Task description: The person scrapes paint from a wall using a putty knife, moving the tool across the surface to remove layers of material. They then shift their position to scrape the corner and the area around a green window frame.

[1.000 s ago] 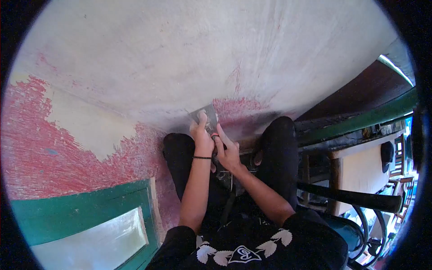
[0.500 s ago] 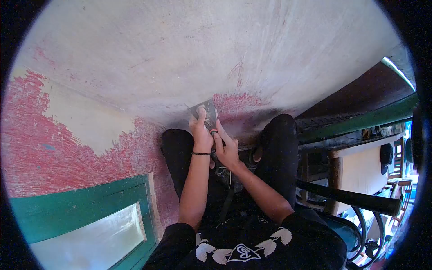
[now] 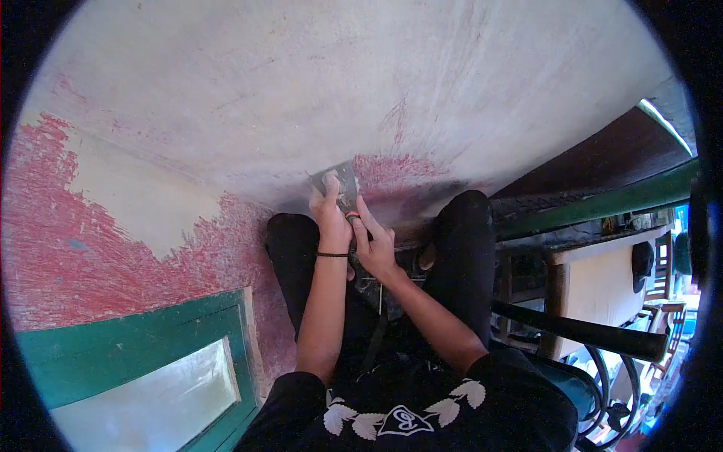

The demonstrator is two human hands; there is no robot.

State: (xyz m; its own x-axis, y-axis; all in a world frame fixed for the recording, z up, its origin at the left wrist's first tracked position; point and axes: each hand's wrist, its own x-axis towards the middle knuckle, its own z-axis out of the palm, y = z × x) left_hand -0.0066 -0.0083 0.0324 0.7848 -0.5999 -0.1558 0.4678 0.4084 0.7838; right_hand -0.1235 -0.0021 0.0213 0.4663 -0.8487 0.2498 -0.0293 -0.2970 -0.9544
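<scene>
Both of my hands are on a wide putty knife (image 3: 346, 183), its dark blade smeared with pale filler and its far edge at the wall (image 3: 361, 90). My left hand (image 3: 331, 218) is closed on the blade side, with its thumb lying along the blade. Around the handle, near a red-orange band, my right hand (image 3: 376, 248) is closed with the index finger reaching toward the blade. Most of the handle is hidden by my fingers. Just right of the blade, a scratched red paint patch (image 3: 399, 167) shows through the whitish coat.
Rough red paint (image 3: 143, 256) covers the lower left wall, above a green window frame (image 3: 135, 331). My bent knees (image 3: 467, 233) flank my hands. To the right stand a metal chair armrest (image 3: 587, 331), a pale-topped table (image 3: 602, 290) and a green rail (image 3: 602, 200).
My hands and the putty knife have shifted slightly up and left. The view has also drifted a little. My grip looks the same.
</scene>
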